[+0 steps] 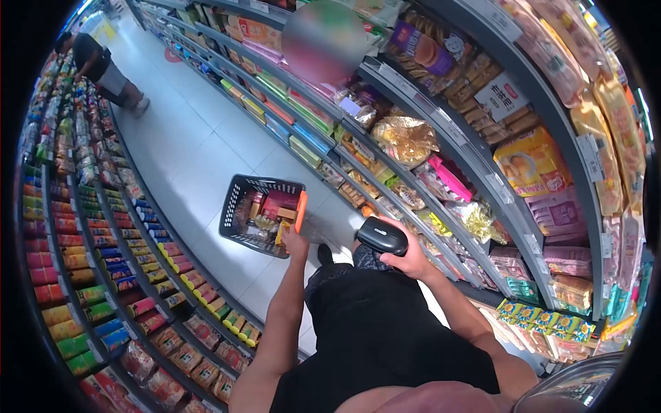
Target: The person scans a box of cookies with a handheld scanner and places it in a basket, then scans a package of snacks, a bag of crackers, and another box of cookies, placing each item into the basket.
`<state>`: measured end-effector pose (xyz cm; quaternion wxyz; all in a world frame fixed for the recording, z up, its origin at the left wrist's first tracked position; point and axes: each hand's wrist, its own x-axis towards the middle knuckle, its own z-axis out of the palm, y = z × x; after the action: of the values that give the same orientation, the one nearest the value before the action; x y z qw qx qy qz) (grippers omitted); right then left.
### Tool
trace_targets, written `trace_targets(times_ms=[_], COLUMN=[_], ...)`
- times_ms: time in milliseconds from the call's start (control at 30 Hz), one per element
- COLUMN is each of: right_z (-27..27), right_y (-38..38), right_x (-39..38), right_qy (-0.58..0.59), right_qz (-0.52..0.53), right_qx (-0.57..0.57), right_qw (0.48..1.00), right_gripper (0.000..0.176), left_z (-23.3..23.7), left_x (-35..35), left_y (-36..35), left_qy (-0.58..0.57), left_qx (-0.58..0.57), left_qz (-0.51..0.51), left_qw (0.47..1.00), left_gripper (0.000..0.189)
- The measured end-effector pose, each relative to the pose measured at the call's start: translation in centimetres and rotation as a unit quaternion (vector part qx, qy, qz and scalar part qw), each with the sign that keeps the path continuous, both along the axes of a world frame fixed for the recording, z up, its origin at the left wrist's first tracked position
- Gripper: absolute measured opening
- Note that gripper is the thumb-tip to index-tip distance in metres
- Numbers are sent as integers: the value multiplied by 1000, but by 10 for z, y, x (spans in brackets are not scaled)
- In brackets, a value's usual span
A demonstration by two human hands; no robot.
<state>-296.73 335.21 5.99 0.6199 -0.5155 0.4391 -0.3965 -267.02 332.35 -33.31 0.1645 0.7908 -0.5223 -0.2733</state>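
My left hand (pixel 295 244) is closed at the lower end of the orange handle (pixel 301 210) of a dark grey shopping basket (pixel 234 206). Several packaged goods lie inside, among them a red box (pixel 279 200) and a yellow packet (pixel 281 233) close to my fingers. In my right hand (pixel 412 256) is a smooth black oval case (pixel 383 236) with a small light logo on its top. It is held in front of my body, beside the shelf on the right. My fingers underneath the case are mostly hidden.
Tall shelves (pixel 482 182) of packaged snacks run along my right. Shelves (pixel 103 255) of colourful canisters and bags curve along my left. Between them lies a pale tiled aisle floor (pixel 189 155). Farther up the aisle, another person (pixel 103 65) stands by the left shelves.
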Motion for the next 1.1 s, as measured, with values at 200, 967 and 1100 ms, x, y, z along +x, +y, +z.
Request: trace_targets(times_ms=[200,967,1100], right_z=[-13,-40,-40], right_y=[-52,-346,-368], right_x=[23,166,178], right_qy=[70,-36,-12], right_qz=[4,99,57], right_qx=[11,-34,-41], right_qw=[998,994,997], right_gripper=[92,87,86], left_z=[-12,34,-8], left_x=[35,256,259], left_y=[-24,-179,-254], left_qy=[-4,-98,-37], left_qx=[-105,259,103], left_qz=[-53,-20,-74], left_qw=[993,961,991], left_gripper=[40,32,44])
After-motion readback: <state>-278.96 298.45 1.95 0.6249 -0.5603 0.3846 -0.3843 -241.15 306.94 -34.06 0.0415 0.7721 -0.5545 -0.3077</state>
